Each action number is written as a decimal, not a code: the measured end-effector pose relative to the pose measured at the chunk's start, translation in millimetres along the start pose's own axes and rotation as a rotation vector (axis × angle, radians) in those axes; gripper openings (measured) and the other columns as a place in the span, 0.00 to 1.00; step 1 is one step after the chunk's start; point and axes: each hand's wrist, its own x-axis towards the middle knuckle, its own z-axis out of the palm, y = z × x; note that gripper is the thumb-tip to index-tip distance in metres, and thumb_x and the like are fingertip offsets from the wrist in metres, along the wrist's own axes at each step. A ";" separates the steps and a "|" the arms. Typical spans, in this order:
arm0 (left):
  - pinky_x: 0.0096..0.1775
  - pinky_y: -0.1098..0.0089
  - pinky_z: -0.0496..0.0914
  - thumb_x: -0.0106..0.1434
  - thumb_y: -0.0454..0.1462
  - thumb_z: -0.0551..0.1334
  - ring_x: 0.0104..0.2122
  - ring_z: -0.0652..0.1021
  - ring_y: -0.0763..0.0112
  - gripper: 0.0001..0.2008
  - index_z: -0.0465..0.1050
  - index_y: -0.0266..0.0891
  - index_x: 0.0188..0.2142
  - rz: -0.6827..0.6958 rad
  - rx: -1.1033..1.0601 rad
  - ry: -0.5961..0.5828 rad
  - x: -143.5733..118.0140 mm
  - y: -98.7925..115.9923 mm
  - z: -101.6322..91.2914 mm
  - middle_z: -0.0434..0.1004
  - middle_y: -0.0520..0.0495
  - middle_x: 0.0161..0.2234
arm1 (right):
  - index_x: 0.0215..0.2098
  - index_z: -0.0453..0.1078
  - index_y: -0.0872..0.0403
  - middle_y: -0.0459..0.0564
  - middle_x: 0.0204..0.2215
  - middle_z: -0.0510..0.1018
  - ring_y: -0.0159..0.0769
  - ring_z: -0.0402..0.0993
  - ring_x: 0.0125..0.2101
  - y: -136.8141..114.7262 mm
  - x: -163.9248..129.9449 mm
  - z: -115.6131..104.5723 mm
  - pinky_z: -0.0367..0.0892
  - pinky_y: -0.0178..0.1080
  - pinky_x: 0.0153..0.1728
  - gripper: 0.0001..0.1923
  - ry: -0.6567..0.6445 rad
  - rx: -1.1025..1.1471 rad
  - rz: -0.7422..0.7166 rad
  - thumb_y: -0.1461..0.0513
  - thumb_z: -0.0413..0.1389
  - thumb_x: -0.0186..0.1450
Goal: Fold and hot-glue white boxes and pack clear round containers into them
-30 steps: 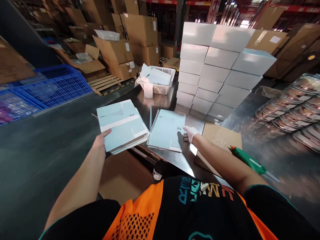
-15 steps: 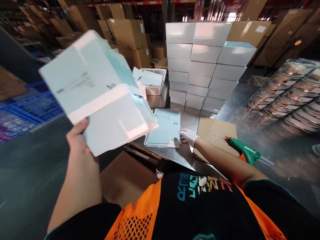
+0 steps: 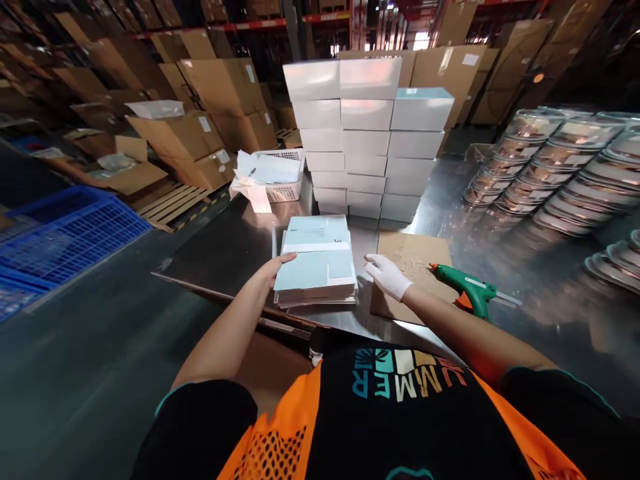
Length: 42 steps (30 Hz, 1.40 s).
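Observation:
A stack of flat pale-blue folded cartons (image 3: 320, 267) lies on the steel table (image 3: 235, 247) in front of me. My left hand (image 3: 278, 265), bare, rests on the stack's left edge with the thumb on top. My right hand (image 3: 387, 275) wears a white glove and hovers with fingers apart just right of the stack, touching nothing that I can make out. It sits over the near-left corner of a brown cardboard sheet (image 3: 413, 267). A green glue gun (image 3: 467, 290) lies on that sheet to the right.
A wall of assembled white and pale-blue boxes (image 3: 367, 133) stands behind the stack. A white basket (image 3: 280, 177) of papers sits at back left. Stacked clear lidded trays (image 3: 555, 173) fill the right. Blue crates (image 3: 65, 233) and brown cartons (image 3: 170, 133) stand at left.
My left hand swung the bundle of flat cartons up through the air and set it down on the sheets lying on the table. My right hand drew back to the right of them.

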 end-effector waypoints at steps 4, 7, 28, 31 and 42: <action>0.51 0.55 0.79 0.49 0.40 0.81 0.54 0.85 0.38 0.23 0.81 0.38 0.44 0.068 0.353 0.180 -5.0 31.6 -16.6 0.89 0.33 0.48 | 0.56 0.82 0.57 0.65 0.61 0.84 0.55 0.80 0.62 7.3 -2.8 18.8 0.72 0.52 0.65 0.17 -0.118 -0.124 -0.087 0.59 0.59 0.75; 0.65 0.51 0.71 0.53 0.44 0.81 0.69 0.75 0.35 0.35 0.78 0.37 0.59 0.439 0.943 0.276 -6.9 40.0 3.3 0.79 0.29 0.65 | 0.54 0.83 0.56 0.61 0.56 0.87 0.52 0.84 0.57 14.3 -9.6 28.8 0.76 0.48 0.60 0.15 -0.212 -0.172 -0.151 0.59 0.59 0.75; 0.36 0.62 0.66 0.75 0.58 0.57 0.31 0.74 0.61 0.30 0.65 0.44 0.21 1.025 1.316 -0.135 -62.0 -25.3 91.4 0.71 0.44 0.24 | 0.69 0.76 0.59 0.66 0.60 0.84 0.54 0.84 0.57 37.0 -57.3 -18.6 0.75 0.52 0.63 0.27 -0.222 -0.227 -0.143 0.57 0.58 0.76; 0.32 0.63 0.65 0.78 0.55 0.56 0.25 0.71 0.64 0.31 0.67 0.44 0.21 1.127 1.141 -0.390 -121.6 -24.3 82.1 0.67 0.48 0.20 | 0.69 0.75 0.61 0.67 0.60 0.83 0.54 0.84 0.56 35.2 -63.7 -23.3 0.75 0.56 0.64 0.27 -0.161 -0.125 -0.134 0.58 0.60 0.75; 0.64 0.41 0.76 0.79 0.51 0.60 0.66 0.78 0.45 0.19 0.89 0.52 0.40 1.434 0.487 -0.352 -166.5 -33.4 164.6 0.84 0.39 0.57 | 0.48 0.81 0.49 0.39 0.36 0.81 0.26 0.80 0.37 -21.2 -87.3 1.3 0.77 0.23 0.42 0.12 -0.498 0.739 -0.345 0.69 0.66 0.68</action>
